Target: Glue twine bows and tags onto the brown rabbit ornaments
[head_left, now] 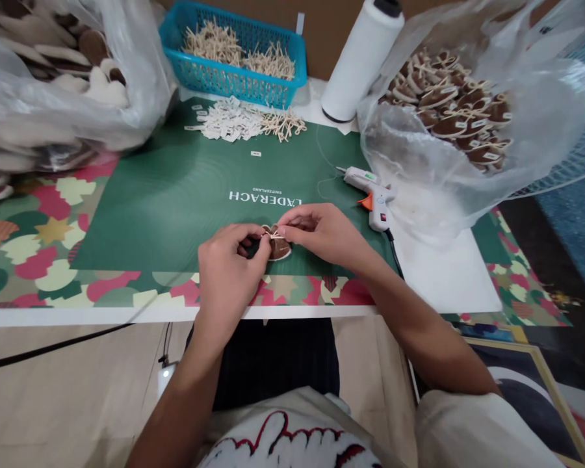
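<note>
A small brown heart-shaped piece (279,248) with a pale raffia bow lies on the green mat (175,195) near its front edge. My left hand (229,266) pinches the piece from the left, fingers closed on it. My right hand (322,231) comes in from the right, thumb and forefinger pinched on the bow at the top of the piece. Both hands meet over the piece, which is partly hidden by my fingers.
A white glue gun (373,192) lies right of my hands. Behind it are a clear bag of finished brown hearts (458,110), a white thread cone (361,58), a blue basket of raffia bows (234,52), loose white labels (229,123), and another bag of hearts (63,71) at left.
</note>
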`<state>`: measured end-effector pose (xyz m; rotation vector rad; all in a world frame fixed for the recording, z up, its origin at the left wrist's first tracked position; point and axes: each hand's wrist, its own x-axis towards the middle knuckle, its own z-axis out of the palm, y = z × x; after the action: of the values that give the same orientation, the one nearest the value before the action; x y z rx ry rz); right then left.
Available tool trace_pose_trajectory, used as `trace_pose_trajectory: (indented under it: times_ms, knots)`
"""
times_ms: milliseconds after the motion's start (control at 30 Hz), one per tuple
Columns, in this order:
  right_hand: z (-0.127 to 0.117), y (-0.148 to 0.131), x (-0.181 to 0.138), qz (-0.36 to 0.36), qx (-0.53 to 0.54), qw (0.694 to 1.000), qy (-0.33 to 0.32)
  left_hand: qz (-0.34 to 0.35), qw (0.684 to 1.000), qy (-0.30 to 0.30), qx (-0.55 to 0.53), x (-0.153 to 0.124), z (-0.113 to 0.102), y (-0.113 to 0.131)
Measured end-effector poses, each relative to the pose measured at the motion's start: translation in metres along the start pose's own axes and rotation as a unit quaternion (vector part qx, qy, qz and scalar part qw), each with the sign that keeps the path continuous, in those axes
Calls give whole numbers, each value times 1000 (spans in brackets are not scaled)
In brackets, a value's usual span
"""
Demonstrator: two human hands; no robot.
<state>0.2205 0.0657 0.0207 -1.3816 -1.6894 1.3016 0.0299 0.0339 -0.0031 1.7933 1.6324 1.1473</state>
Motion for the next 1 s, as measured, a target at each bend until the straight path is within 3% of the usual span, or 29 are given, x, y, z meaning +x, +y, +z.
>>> trace_pose_trajectory:
  times_ms: [100, 167, 300, 433, 500, 667, 900, 1000]
  knots:
    - [-14, -5, 9, -13, -20, 1000, 2, -5, 1000, 0, -17, 0, -1, -1]
    - [-23, -12, 24, -42, -91, 994, 33, -16, 999, -2, -31, 0, -2, -1]
    - [-31, -21, 80, -125, -262, 954, 79, -23, 998, 0, -51, 1, -6, -5]
    - [-29, -19, 138, -146, -351, 925, 11, -39, 994, 6, -98, -1, -12, -11]
    - [-25, -17, 153, -147, -361, 921, 9, -47, 991, 4, -123, -2, -14, -12]
    - [-21, -21, 155, -130, -360, 924, -20, -29, 990, 1, -135, -2, -16, -10]
    - [-30, -36, 131, -88, -390, 909, -122, -11, 991, 12, -136, -2, -14, -10]
    - [-31, -32, 119, -91, -403, 901, -129, 0, 991, 23, -133, -2, -13, -9]
